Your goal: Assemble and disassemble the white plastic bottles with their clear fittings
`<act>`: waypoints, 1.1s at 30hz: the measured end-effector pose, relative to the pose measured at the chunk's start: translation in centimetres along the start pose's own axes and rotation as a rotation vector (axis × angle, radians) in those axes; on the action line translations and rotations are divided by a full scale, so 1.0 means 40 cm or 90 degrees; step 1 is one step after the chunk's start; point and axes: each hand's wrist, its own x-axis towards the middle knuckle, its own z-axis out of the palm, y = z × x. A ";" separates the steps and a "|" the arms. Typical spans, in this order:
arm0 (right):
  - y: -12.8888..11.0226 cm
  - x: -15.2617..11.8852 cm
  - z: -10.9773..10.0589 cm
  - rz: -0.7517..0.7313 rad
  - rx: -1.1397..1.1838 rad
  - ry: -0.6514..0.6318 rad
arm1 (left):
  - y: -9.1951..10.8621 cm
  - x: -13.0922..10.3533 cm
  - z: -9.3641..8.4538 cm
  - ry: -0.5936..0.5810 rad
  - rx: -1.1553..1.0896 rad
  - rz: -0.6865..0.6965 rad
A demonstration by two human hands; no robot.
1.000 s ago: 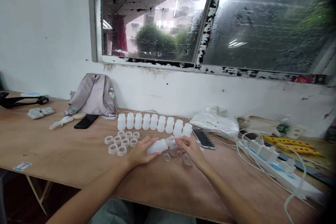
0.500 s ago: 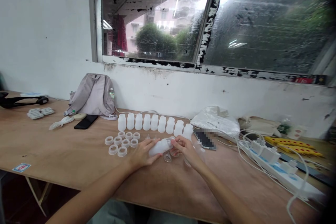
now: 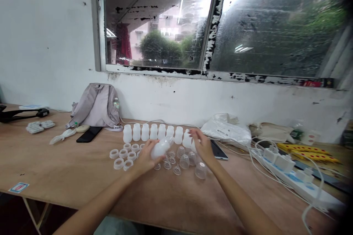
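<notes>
My left hand (image 3: 147, 156) is wrapped round a white baby bottle (image 3: 160, 149), tilted with its top toward the upper right. A clear nipple (image 3: 168, 139) sits at the bottle's mouth. My right hand (image 3: 202, 147) is raised apart from it, fingers spread in front of the right end of a row of white bottles (image 3: 162, 130); nothing shows in its grasp. Below the held bottle lie several clear nipples (image 3: 177, 170). Several clear domed caps (image 3: 200, 170) stand to their right, beneath my right hand. Translucent collar rings (image 3: 118, 163) are grouped left of my left hand.
A grey backpack (image 3: 95, 106) leans on the wall, with a dark phone (image 3: 89, 134) before it. Another phone (image 3: 219, 150) lies beyond my right hand. A plastic bag (image 3: 226, 128), a power strip (image 3: 311, 187) with cables and yellow pieces (image 3: 309, 152) occupy the right side.
My right hand has let go of the bottle's top and moved up and right. The nipples and caps beneath show more plainly. The view has shifted slightly.
</notes>
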 end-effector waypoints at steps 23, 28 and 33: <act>0.409 -0.055 -0.141 0.143 -0.509 0.079 | -0.483 -0.007 -0.198 0.368 0.105 -0.364; 0.344 -0.013 -0.151 0.033 -0.403 0.226 | -0.450 -0.007 -0.202 0.381 0.148 -0.335; 0.251 0.004 -0.150 0.008 -0.306 0.301 | -0.308 -0.004 -0.213 0.363 0.266 -0.118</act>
